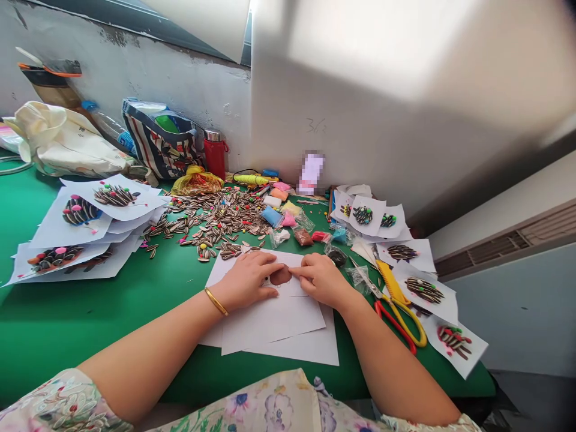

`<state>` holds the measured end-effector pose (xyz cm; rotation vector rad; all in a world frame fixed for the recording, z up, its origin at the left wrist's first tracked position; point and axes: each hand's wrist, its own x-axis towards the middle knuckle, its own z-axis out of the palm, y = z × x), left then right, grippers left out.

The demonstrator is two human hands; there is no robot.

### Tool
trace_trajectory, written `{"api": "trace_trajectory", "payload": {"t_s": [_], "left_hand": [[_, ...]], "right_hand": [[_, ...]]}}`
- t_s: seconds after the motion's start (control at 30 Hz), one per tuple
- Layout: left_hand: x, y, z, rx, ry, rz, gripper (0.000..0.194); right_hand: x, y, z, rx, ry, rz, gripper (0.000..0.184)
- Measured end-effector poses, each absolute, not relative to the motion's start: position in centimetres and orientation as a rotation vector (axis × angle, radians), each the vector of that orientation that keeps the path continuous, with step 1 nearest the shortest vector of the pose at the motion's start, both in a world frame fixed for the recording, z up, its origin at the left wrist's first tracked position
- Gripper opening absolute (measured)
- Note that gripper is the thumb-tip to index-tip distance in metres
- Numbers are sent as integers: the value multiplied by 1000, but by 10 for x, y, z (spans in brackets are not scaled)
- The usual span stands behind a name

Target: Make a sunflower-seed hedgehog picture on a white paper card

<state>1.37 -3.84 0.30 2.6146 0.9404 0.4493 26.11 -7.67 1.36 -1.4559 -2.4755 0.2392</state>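
Observation:
A flat, rounded patch of brown clay (281, 276) lies on white paper (274, 321) at the front middle of the table. My left hand (249, 279) rests on the sheet, fingers and thumb apart, with fingertips at the patch's left edge. A small dark mark on the paper shows beside them. From the other side, my right hand (324, 280) touches the clay's right edge with an outstretched index finger. Neither hand grips anything. More white sheets lie beneath the top one.
Sunflower seeds (229, 213) are heaped behind the paper, beside bagged coloured clay (271, 216). Scissors (396, 309) and a yellow utility knife (390, 282) lie right. Finished seed-hedgehog sheets (96, 225) are stacked left; others (425, 291) line the right edge. A red flask (215, 157) stands behind.

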Motion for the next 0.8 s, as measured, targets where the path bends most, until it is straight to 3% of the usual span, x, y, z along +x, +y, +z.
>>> {"api": "trace_trajectory", "payload": {"t_s": [0.8], "left_hand": [[14,-38,3,2652,939,426,54]], "right_hand": [[269,-80,19,-1335,-2573,338,35]]}}
